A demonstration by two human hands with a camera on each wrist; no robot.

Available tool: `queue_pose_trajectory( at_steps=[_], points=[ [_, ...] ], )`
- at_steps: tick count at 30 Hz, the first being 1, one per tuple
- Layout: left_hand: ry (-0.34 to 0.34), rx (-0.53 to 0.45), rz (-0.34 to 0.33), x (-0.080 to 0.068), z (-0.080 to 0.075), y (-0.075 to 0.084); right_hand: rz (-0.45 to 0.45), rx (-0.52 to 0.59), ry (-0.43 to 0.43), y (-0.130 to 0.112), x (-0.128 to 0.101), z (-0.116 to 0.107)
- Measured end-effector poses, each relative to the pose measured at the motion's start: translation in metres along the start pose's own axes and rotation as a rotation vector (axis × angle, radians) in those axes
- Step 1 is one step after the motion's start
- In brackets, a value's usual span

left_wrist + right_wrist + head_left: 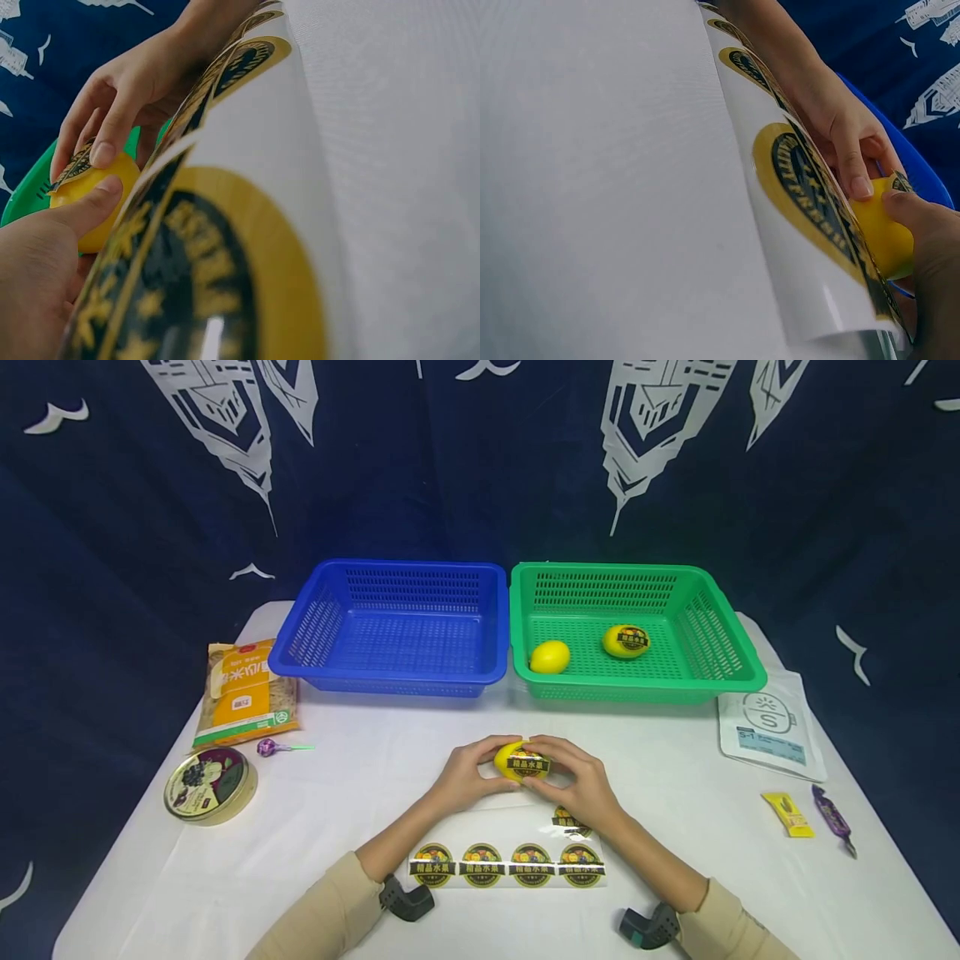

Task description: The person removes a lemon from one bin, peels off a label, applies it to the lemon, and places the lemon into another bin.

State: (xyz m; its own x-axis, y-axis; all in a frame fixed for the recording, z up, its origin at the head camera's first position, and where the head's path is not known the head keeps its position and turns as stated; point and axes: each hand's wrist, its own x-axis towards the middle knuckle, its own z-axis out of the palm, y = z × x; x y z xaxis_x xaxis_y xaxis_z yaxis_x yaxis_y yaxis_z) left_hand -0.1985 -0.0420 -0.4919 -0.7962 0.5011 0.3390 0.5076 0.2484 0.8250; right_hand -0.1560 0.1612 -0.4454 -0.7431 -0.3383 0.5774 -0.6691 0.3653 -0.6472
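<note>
Your left hand (467, 777) and right hand (577, 781) grasp a lemon (521, 762) just ahead of the sticker sheet (507, 862), fingers (105, 146) curled round it; smooth the label (527, 766) flat, pressing outward to its edges.

Left hand (463, 777), right hand (573, 781), fingers curled, meeting mid-table

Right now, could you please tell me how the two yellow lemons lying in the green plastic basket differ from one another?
The left yellow lemon shows bare skin, while the right yellow lemon carries a round dark sticker on top. The left yellow lemon lies near the front left of the green plastic basket; the right yellow lemon lies further back, nearer the middle. They lie apart, not touching. Both look alike in colour and size.
</note>
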Motion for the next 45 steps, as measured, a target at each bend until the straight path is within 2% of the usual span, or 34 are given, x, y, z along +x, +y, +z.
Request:
queue_pose_trajectory(
  at_steps=[7,13,16,20,25,33,35,39,42,45],
  points=[
    [-0.028,-0.006,0.019,0.002,-0.001,0.000,0.084,0.096,-0.015,0.002,-0.002,0.000],
    [-0.040,-0.225,-0.126,0.003,-0.002,0.003,0.075,0.079,-0.013,0.001,-0.003,0.000],
    [-0.038,-0.274,-0.177,0.004,-0.002,0.005,0.065,0.079,-0.014,0.001,-0.003,0.000],
    [-0.062,-0.314,-0.204,0.005,-0.003,0.006,0.060,0.085,-0.014,0.001,-0.004,-0.001],
    [-0.111,-0.409,-0.238,0.009,-0.007,0.006,0.055,0.081,-0.018,0.002,-0.003,-0.001],
    [-0.124,-0.512,-0.297,0.009,-0.010,0.004,0.052,0.092,-0.053,0.006,-0.003,-0.003],
    [-0.124,-0.527,-0.283,0.008,-0.010,0.004,0.047,0.089,-0.056,0.010,-0.004,-0.003],
    [-0.122,-0.537,-0.205,0.005,-0.013,0.011,0.066,0.090,-0.066,0.023,-0.009,0.000],
    [-0.115,-0.511,-0.103,0.002,-0.015,0.021,0.097,0.072,-0.089,0.036,-0.014,0.003],
    [-0.094,-0.441,0.019,0.000,-0.013,0.027,0.118,0.060,-0.112,0.043,-0.018,0.006]
  ],
)
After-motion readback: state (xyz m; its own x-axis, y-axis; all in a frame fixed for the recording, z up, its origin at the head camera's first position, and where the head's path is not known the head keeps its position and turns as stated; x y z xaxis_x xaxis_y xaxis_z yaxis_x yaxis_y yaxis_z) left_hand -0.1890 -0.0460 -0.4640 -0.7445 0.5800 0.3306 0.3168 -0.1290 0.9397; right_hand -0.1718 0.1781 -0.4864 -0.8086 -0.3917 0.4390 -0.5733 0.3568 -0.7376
